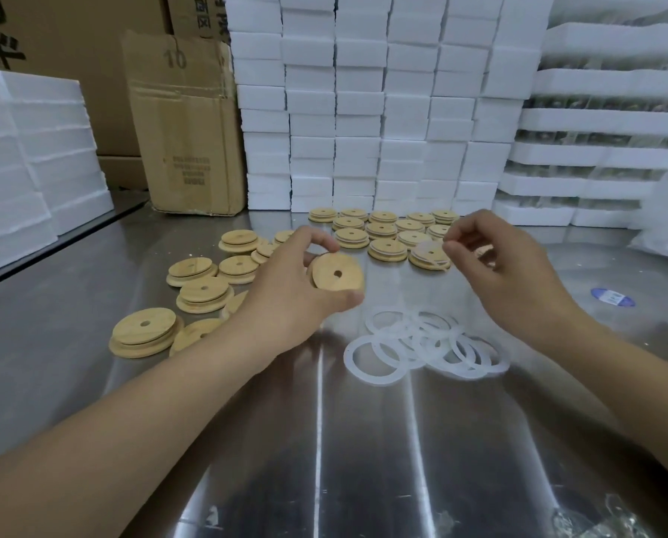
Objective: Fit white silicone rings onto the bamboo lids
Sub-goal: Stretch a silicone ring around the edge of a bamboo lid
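Note:
My left hand (285,289) grips a round bamboo lid (337,272) with a centre hole, holding it tilted above the steel table (324,440). To its right, my right hand (495,262) pinches a thin, translucent white silicone ring (430,251); the ring is blurred and stretches towards the lid. Several loose white rings (421,343) lie in an overlapping pile on the table below both hands. Several loose bamboo lids (204,291) lie scattered on the left. Behind my hands, more lids (382,230) stand in neat rows.
Stacks of white foam boxes (363,110) form a wall at the back, with more foam (33,149) at the left. A worn cardboard box (184,122) stands at the back left. A blue sticker (612,297) and a plastic bag (666,219) are at the right.

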Demonstrator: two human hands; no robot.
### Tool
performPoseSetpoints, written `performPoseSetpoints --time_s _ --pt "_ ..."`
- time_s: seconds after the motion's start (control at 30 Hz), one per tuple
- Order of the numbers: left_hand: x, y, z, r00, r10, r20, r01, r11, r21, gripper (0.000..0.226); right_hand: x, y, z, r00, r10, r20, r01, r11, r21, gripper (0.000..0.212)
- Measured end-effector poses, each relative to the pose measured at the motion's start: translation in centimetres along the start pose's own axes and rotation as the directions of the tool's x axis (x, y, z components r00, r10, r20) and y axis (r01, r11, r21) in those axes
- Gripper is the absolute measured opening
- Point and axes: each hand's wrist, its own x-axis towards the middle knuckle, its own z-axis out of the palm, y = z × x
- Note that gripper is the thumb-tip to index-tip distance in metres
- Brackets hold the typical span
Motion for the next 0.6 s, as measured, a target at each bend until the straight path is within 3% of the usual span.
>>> performPoseSetpoints --time_s 0.1,0.27,0.37,0.47,0.6 --pt "-0.2 0.2 0.6 0.993 -0.105 0.044 0.114 0.938 -0.327 0.055 -0.2 -1.5 0.2 0.999 -0.03 -0.044 0.033 0.997 0.072 0.014" --pt "0.0 0.2 0.9 0.968 -0.215 0.127 0.248 0.765 -0.594 0.041 -0.9 -4.1 0.8 0.995 -0.095 0.041 0.088 0.986 0.139 0.016" --pt "0.0 0.4 1.0 0.971 -0.199 0.135 0.24 0.755 -0.61 0.028 -1.4 -4.8 1.2 0.986 -0.142 0.088 0.126 0.977 0.17 0.016" --pt "-0.4 0.6 1.1 0.978 -0.046 0.205 0.153 0.821 -0.55 0.044 -1.7 -4.9 1.7 0.982 -0.151 0.112 0.128 0.973 0.192 0.017" --pt "-1.3 0.2 1.9 0.963 0.197 0.182 -0.138 0.946 -0.294 0.044 -1.9 -4.7 2.1 0.987 -0.14 0.08 0.121 0.971 0.206 0.02"
